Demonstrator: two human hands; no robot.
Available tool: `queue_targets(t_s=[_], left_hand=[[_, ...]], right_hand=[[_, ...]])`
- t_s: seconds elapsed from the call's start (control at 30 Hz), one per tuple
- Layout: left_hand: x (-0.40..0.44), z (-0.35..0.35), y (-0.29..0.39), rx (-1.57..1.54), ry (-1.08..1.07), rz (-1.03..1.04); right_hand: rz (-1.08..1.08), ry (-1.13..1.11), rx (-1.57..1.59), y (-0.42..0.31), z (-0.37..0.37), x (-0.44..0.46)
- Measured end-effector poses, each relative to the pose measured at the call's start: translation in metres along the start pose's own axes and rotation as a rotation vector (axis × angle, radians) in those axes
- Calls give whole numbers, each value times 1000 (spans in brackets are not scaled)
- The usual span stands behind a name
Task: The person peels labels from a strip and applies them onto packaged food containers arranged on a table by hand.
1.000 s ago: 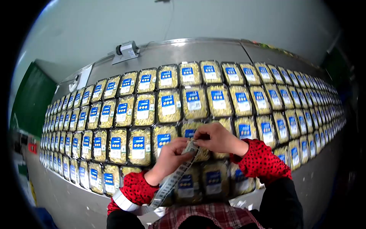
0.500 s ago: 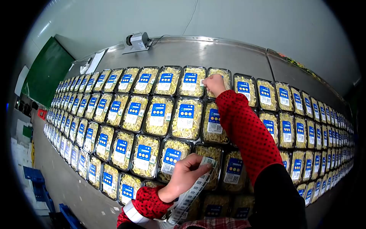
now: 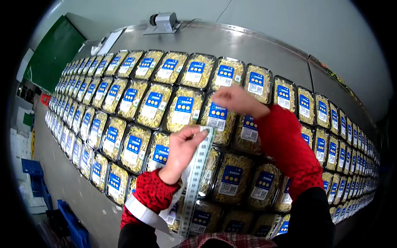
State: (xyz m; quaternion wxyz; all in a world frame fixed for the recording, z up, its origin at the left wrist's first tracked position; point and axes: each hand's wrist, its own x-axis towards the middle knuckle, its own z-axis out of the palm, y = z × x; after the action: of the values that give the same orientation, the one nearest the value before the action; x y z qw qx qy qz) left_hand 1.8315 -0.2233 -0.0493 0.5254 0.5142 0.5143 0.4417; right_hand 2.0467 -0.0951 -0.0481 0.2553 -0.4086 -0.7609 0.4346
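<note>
My left hand (image 3: 182,151) pinches the top end of a long strip of small labels (image 3: 195,182), which hangs down toward my body. My right hand (image 3: 237,100) is blurred above a tray of sprouts (image 3: 217,120) in the second row from the back; its fingers look curled, and whether they hold anything is not clear. Black trays of pale sprouts under film, each with a blue and white label, stand in several close rows. A small square sticker shows on a back-row tray (image 3: 228,73) beside its blue label.
A grey machine with a black roller (image 3: 163,23) stands on the metal table (image 3: 206,35) near the wall. Left of it lies a white sheet (image 3: 111,41). A green board (image 3: 58,51) is at the left, with blue crates (image 3: 72,225) low down beside the table.
My right hand has come back from the back row toward my body. My left hand has risen slightly with the strip. The view has shifted, and a back-row tray now shows a small sticker.
</note>
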Motion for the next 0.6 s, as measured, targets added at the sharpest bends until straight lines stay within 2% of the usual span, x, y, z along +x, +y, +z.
queue_targets(t_s=[0.03,0.07,0.17,0.27,0.33,0.37,0.4,0.47,0.53,0.57,0.6], left_hand=[[3,-2,-2,-53,18,-9],[5,-6,-5,-77,6,14],[8,-12,-12,-116,-27,76],[10,-16,-13,-114,-45,27],[12,-18,-12,-62,-3,-82],[15,-22,-24,-13,1,-60],[15,-22,-24,-17,5,-54],[14,-21,-22,-49,23,-114],[15,-22,-21,-68,32,-143],[16,-23,-23,-77,35,-79],[17,-24,-25,-86,37,-20]], right_hand=[[-99,-147,48,-26,14,-14],[-27,-229,151,-45,23,-27],[-61,-206,44,-58,27,-29],[38,-248,82,-62,25,-18],[-128,-238,-38,-51,27,-5],[-100,-153,-91,-41,26,9],[116,5,47,-29,22,25],[233,431,240,1,16,64],[500,556,509,30,15,97],[419,641,479,55,24,112],[427,674,377,64,31,119]])
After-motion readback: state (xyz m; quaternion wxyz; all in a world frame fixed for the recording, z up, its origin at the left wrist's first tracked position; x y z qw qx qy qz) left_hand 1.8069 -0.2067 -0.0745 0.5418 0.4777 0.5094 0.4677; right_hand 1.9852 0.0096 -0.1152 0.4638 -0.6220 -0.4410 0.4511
